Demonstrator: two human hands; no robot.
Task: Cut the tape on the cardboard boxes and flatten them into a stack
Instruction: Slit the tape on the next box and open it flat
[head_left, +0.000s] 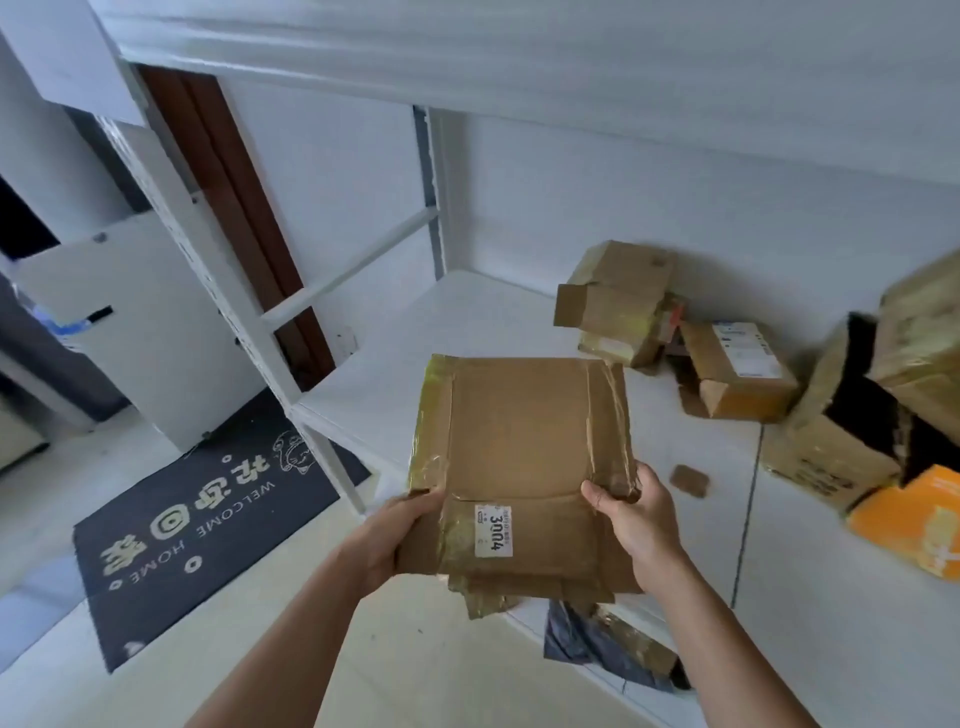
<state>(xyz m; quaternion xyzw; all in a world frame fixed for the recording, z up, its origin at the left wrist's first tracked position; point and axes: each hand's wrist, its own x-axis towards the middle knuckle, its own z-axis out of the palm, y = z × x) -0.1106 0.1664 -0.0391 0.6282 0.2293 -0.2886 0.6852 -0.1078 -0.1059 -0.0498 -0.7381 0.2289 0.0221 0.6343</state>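
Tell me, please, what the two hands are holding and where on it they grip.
Both hold one flattened cardboard box: the left hand grips its near left edge, the right hand its near right edge.

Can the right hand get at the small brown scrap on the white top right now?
Probably not yet. The right hand grips the flattened box together with the left hand. The scrap lies uncovered just beyond it, so letting go would free the way.

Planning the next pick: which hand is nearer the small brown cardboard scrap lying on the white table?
Right. The right hand grips the flattened box at its right edge, just left of the scrap. The left hand grips the box's left edge, farther away.
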